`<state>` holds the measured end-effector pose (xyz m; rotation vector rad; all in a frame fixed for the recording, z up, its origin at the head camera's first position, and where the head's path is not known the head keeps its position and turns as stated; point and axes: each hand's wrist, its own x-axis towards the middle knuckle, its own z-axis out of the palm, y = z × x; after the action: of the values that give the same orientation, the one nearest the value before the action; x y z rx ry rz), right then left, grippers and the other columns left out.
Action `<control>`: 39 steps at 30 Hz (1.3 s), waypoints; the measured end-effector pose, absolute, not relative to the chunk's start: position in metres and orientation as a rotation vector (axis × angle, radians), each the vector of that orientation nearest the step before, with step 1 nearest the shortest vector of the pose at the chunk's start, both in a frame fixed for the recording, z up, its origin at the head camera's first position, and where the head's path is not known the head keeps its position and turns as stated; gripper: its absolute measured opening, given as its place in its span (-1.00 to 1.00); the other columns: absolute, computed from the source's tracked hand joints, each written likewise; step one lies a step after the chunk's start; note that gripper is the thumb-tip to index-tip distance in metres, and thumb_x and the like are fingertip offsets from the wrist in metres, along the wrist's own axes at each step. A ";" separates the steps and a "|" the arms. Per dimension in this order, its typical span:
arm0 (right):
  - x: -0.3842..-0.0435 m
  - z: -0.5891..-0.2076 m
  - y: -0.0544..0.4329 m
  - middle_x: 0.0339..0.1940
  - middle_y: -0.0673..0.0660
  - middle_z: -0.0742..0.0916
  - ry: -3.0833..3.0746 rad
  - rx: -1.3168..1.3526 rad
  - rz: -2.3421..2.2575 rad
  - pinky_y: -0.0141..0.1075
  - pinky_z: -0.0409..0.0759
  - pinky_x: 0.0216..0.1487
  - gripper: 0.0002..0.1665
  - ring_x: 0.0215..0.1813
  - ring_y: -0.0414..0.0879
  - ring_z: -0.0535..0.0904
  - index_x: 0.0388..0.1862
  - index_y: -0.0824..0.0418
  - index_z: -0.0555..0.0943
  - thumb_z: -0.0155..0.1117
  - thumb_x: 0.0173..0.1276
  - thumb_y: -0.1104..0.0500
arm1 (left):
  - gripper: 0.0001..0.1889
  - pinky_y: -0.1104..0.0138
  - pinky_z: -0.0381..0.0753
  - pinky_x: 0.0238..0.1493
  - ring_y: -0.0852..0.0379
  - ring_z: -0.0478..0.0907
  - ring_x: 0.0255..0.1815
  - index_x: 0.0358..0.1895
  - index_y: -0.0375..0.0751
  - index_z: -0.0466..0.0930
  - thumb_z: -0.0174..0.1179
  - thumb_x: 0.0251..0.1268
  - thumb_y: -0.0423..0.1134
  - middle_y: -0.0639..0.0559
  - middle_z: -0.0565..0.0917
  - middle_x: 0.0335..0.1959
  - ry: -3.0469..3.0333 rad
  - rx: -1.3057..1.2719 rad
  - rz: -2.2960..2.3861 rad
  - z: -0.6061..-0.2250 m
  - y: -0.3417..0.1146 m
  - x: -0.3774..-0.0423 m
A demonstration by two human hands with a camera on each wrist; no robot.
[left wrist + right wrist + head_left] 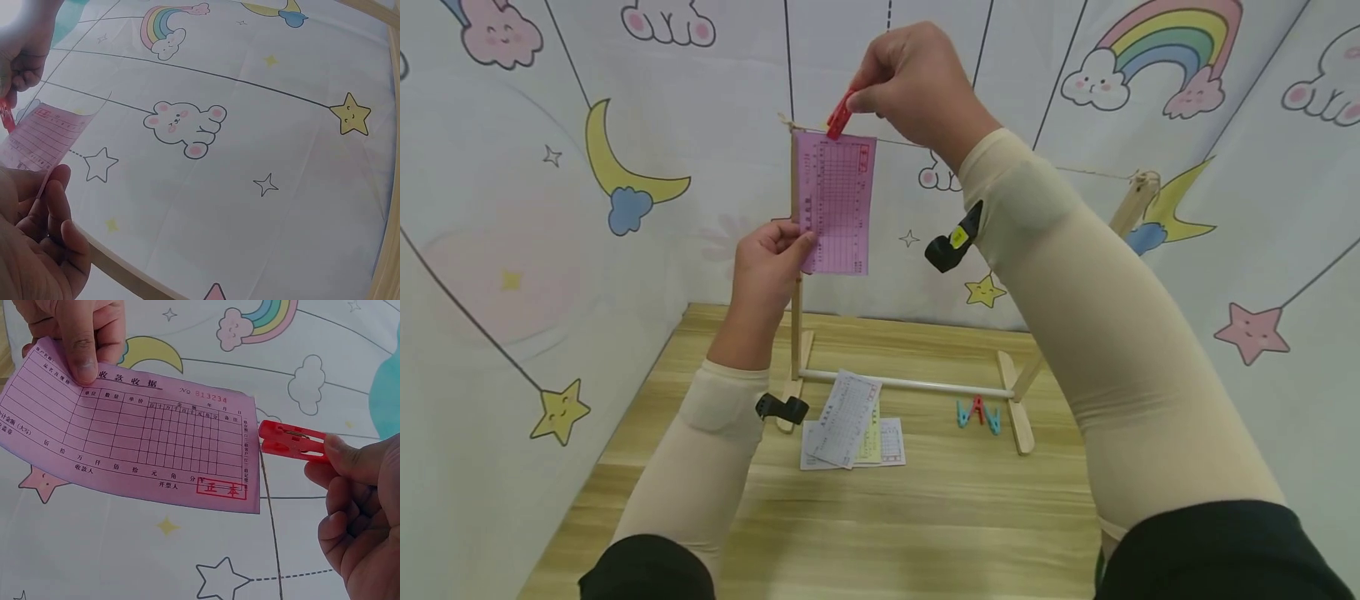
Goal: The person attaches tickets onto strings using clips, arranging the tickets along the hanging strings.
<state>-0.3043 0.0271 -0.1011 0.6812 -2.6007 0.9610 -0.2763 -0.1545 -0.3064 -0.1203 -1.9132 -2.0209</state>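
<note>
My left hand (763,279) pinches the lower left edge of a pink receipt slip (842,208) between thumb and fingers. The slip hangs upright, its top edge at a thin string (898,142). Above it, my right hand (917,87) pinches the tail of a red clothespin (838,121), whose tip meets the slip's top edge. From the right wrist, the clothespin (290,437) sits right at the end of the printed slip (137,437), where the string passes. In the left wrist view, thumb and fingers hold the slip (47,134) by its near end.
The string runs between two wooden posts, the left one (796,325) behind the slip. A white rod (925,384) joins their feet. On the wooden table (940,517) lie overlapping white and yellow slips (846,421). Two blue clothespins (962,415) and a red one (977,407) stand near the right foot.
</note>
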 end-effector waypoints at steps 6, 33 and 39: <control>-0.308 -0.102 0.024 -0.12 0.00 0.71 -2.636 0.700 0.920 -0.31 0.49 -0.10 -0.81 -0.09 -0.12 0.46 -0.17 0.18 0.77 0.39 0.48 0.07 | -0.80 0.43 0.54 -0.44 0.18 0.54 -0.46 -0.12 -0.30 0.68 0.34 0.45 -0.20 -0.04 0.74 -0.29 -1.902 -0.131 -2.032 -0.307 -0.157 -0.276; -0.317 -0.096 0.018 -0.06 0.06 0.78 -2.760 0.765 0.890 -0.35 0.58 0.22 -0.73 0.02 -0.09 0.60 -0.03 0.14 0.78 0.52 0.36 0.07 | -0.80 0.42 0.58 -0.39 0.17 0.54 -0.43 -0.07 -0.26 0.67 0.31 0.48 -0.17 -0.06 0.73 -0.27 -1.923 -0.097 -2.014 -0.306 -0.163 -0.280; -0.315 -0.095 0.019 0.01 0.05 0.77 -2.786 0.783 0.881 -0.34 0.54 0.27 -0.66 0.07 -0.10 0.60 0.07 0.12 0.74 0.49 0.38 0.02 | -0.81 0.42 0.58 -0.40 0.18 0.54 -0.44 -0.09 -0.26 0.67 0.32 0.47 -0.18 -0.06 0.73 -0.28 -1.917 -0.091 -2.022 -0.304 -0.163 -0.279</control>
<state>-0.3153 0.0189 -0.0949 0.7831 -2.7863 0.8806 -0.2795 -0.1626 -0.3041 -0.0909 -1.9175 -2.0216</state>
